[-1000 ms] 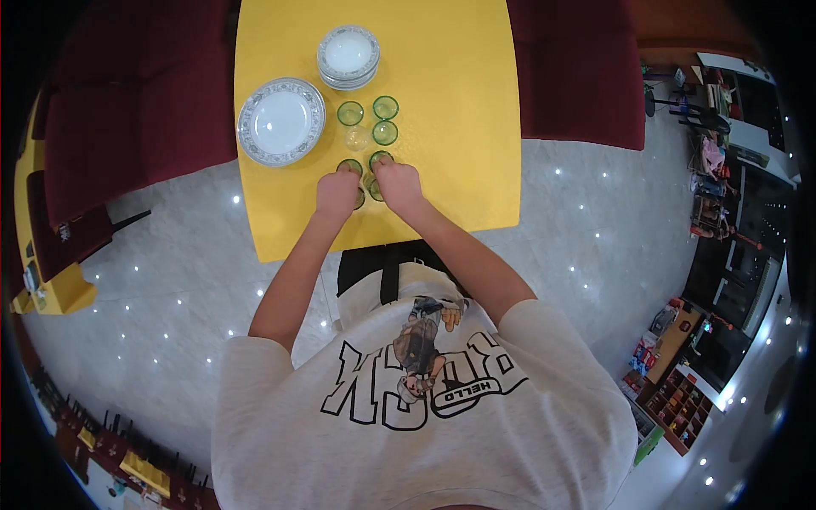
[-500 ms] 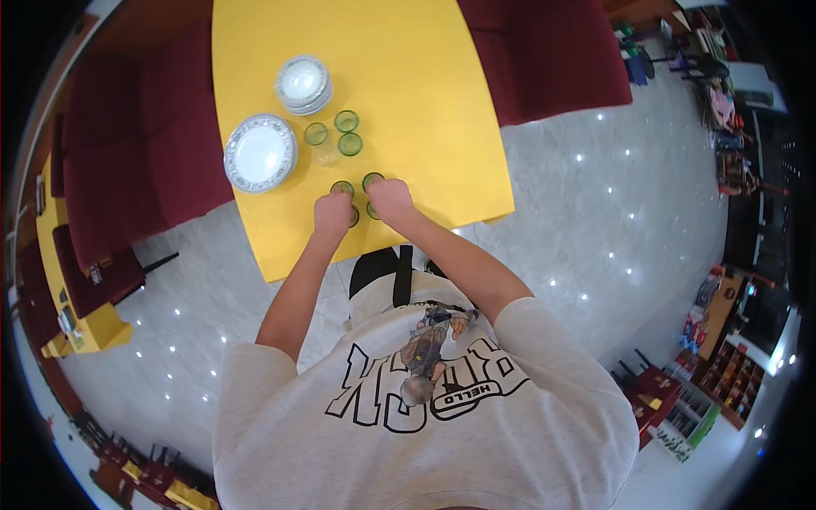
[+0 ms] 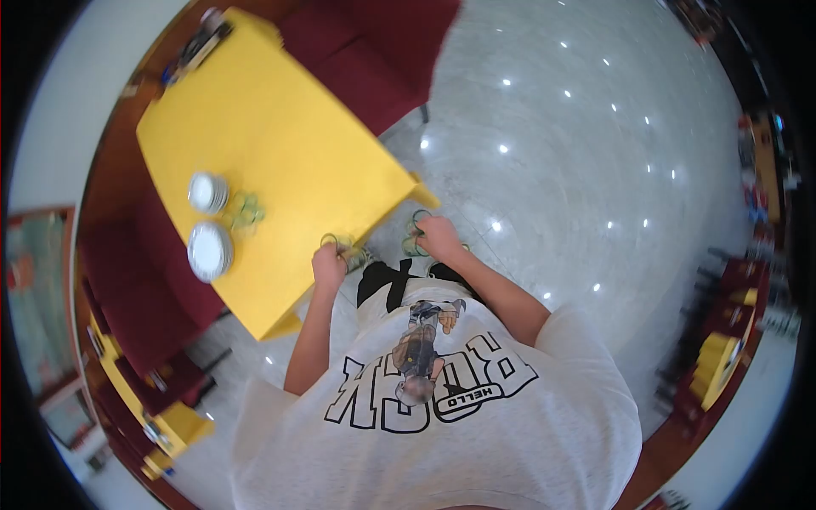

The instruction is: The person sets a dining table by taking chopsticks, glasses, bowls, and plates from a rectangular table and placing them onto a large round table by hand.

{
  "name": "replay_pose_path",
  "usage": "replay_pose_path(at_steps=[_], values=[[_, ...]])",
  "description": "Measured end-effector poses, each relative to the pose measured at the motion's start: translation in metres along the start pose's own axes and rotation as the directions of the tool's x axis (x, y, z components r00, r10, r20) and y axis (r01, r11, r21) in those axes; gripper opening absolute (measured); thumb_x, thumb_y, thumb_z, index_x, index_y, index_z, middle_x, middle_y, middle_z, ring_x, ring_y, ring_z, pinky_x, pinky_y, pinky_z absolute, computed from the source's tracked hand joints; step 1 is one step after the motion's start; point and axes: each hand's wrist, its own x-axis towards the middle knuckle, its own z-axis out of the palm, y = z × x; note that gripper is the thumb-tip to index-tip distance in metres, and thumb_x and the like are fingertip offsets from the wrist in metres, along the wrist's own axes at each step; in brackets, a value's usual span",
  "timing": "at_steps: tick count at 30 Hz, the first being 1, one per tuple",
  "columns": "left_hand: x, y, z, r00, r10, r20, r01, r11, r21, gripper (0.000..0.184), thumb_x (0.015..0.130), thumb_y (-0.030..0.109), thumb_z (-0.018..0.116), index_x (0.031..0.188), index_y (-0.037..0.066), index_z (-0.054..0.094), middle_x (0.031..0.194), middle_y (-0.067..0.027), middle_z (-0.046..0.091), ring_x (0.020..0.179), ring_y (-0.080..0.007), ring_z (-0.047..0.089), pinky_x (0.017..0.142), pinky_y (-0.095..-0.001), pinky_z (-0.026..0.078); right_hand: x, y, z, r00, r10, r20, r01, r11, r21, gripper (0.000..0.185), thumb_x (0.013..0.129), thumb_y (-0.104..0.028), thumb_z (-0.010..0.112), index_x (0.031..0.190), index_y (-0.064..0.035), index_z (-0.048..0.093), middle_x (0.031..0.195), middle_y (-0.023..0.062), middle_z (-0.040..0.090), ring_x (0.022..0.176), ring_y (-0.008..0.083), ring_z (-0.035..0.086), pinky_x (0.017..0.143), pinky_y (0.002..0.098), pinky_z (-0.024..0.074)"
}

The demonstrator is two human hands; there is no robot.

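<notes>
My left hand (image 3: 329,265) is closed on green-tinted glasses (image 3: 332,241), held at the near edge of the yellow table. Green-tinted glasses (image 3: 416,245) are also pinched in my right hand (image 3: 440,239), out past the table over the floor. Each hand seems to have two glasses side by side, partly hidden by the fingers. On the table, several more green glasses (image 3: 247,210) stand together, blurred. Beside them are a stack of small white bowls or dishes (image 3: 207,192) and a stack of white plates (image 3: 209,252).
The yellow table (image 3: 280,144) lies ahead to the left, its near corner close to my left forearm. Dark red seats (image 3: 365,59) flank it on both sides. Shiny grey floor (image 3: 544,170) spreads to the right. Another yellow table (image 3: 183,425) stands at the lower left.
Both hands have lifted their glasses off the table and moved back from it. My view has turned right, so the table, plates and remaining glasses appear further left.
</notes>
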Motion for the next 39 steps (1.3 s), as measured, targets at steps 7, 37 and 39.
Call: replay_pose_path(at_steps=[7,37,39], values=[[0.001,0.199,0.085,0.861,0.292,0.416,-0.220,0.952,-0.213,0.018,0.069,0.014,0.074,0.081,0.002,0.068,0.077,-0.0144,0.067,0.072,-0.0245,0.066,0.066,-0.0338,0.050,-0.158,0.093,-0.121,0.879,0.354,-0.318,-0.232,0.902,0.364,0.018,0.065,-0.017,0.070,0.078,-0.0055,0.067,0.077,0.0159,0.063,0.072,0.0345,0.061,0.067,0.0422,0.0483],[-0.152,0.986,0.544,-0.421,0.445,0.791,-0.534,0.583,-0.612,0.018,0.075,0.006,0.073,0.088,-0.002,0.064,0.076,-0.0077,0.065,0.060,-0.0115,0.061,0.050,-0.0243,0.049,-0.616,0.416,-0.300,-0.467,0.884,0.026,0.436,0.205,0.876,0.018,0.075,-0.005,0.071,0.091,0.0017,0.068,0.074,0.0038,0.065,0.059,0.0084,0.057,0.053,0.0226,0.0467],[-0.187,1.018,0.575,-0.454,0.424,0.784,-0.544,0.565,-0.621,0.018,0.074,0.004,0.073,0.089,-0.001,0.064,0.077,-0.0081,0.065,0.061,-0.0120,0.062,0.051,-0.0251,0.050,-0.646,0.447,-0.300,-0.487,0.872,0.060,0.492,0.216,0.843,0.017,0.075,-0.002,0.070,0.091,0.0018,0.067,0.074,0.0037,0.065,0.057,0.0074,0.056,0.051,0.0220,0.0451]])
